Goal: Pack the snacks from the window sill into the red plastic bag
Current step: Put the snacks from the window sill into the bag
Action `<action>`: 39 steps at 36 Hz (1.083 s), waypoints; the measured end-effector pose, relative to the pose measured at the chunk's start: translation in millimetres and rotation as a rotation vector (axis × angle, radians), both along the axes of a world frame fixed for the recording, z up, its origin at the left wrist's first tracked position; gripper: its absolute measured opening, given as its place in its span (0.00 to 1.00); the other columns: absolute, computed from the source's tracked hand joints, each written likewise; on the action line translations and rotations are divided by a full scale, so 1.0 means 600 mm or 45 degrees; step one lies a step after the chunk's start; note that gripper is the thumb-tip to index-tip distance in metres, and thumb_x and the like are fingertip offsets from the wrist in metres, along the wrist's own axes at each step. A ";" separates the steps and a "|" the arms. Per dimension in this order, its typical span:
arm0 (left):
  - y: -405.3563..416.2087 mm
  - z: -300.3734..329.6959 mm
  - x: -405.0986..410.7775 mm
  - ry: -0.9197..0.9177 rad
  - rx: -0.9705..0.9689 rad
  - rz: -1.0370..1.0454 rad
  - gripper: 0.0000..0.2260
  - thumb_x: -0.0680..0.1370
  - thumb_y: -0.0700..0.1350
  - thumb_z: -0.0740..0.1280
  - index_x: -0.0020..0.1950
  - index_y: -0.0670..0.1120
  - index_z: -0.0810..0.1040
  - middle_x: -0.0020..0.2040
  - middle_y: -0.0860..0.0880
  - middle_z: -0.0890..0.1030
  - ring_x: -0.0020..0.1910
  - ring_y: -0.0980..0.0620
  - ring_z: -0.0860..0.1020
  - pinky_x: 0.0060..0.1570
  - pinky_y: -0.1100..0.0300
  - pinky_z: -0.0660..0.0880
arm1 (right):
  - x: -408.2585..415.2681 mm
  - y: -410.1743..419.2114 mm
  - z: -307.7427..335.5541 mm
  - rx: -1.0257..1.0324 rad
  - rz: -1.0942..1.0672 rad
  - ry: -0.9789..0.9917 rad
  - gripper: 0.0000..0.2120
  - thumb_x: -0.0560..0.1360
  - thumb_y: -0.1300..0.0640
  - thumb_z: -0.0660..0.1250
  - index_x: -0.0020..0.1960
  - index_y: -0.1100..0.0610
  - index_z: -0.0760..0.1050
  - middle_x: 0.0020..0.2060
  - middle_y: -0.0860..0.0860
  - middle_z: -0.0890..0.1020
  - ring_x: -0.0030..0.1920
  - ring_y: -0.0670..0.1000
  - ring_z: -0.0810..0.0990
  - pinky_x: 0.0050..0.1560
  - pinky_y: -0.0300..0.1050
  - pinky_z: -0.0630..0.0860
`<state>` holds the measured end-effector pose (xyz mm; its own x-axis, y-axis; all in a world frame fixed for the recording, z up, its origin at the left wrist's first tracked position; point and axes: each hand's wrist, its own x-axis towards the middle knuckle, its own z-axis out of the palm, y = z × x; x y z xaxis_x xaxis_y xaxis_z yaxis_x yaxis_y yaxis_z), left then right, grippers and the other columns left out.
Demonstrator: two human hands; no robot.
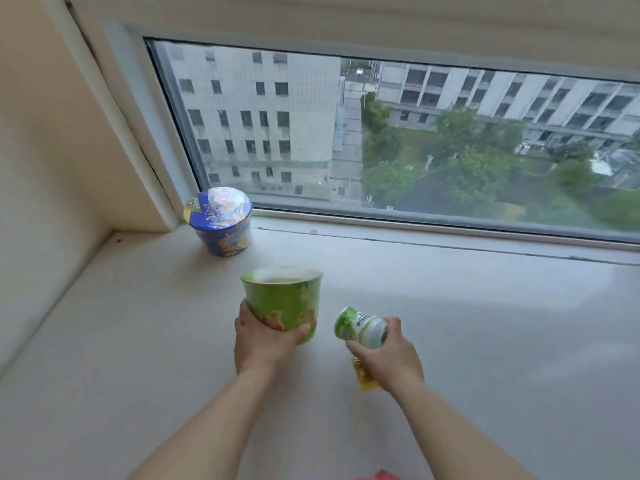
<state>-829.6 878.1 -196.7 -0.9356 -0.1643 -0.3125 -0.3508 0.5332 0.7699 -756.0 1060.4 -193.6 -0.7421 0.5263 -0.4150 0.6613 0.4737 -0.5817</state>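
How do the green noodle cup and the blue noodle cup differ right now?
The green cup is gripped by the left hand near the middle of the sill; the blue cup stands untouched in the back corner by the window frame. The green cup looks blurred, the blue cup sharp. Both are upright, tapered tubs of similar shape.

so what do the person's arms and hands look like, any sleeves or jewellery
Both forearms are bare as far as the frame shows, with no sleeves in view. The left hand and right hand wear no gloves, and no watch, bracelet or ring is visible. Nails look short and unpainted, though the picture is soft.
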 end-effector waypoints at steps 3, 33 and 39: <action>-0.036 0.031 0.064 -0.018 -0.029 -0.055 0.52 0.53 0.56 0.81 0.72 0.47 0.60 0.65 0.46 0.71 0.63 0.46 0.73 0.61 0.50 0.72 | 0.041 -0.011 0.054 -0.074 -0.008 0.053 0.30 0.66 0.40 0.72 0.61 0.50 0.63 0.49 0.51 0.79 0.47 0.53 0.78 0.43 0.44 0.73; -0.136 0.277 0.670 0.351 0.287 -0.417 0.44 0.55 0.56 0.81 0.66 0.58 0.62 0.57 0.63 0.72 0.56 0.62 0.72 0.48 0.72 0.68 | 0.598 -0.097 0.292 -0.077 -0.165 0.726 0.29 0.68 0.47 0.74 0.62 0.52 0.63 0.40 0.42 0.75 0.40 0.47 0.77 0.40 0.43 0.74; -0.144 0.243 0.773 0.374 0.123 -0.439 0.47 0.53 0.61 0.80 0.66 0.56 0.63 0.59 0.60 0.71 0.58 0.60 0.71 0.53 0.69 0.70 | 0.679 -0.103 0.237 0.023 -0.092 0.677 0.31 0.67 0.46 0.75 0.62 0.50 0.63 0.49 0.52 0.80 0.48 0.56 0.81 0.44 0.50 0.77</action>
<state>-365.7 791.6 -51.0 -0.9817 0.1890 -0.0247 0.0748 0.5012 0.8621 -348.4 998.8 -51.3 -0.8091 0.5874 0.0176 0.3092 0.4509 -0.8373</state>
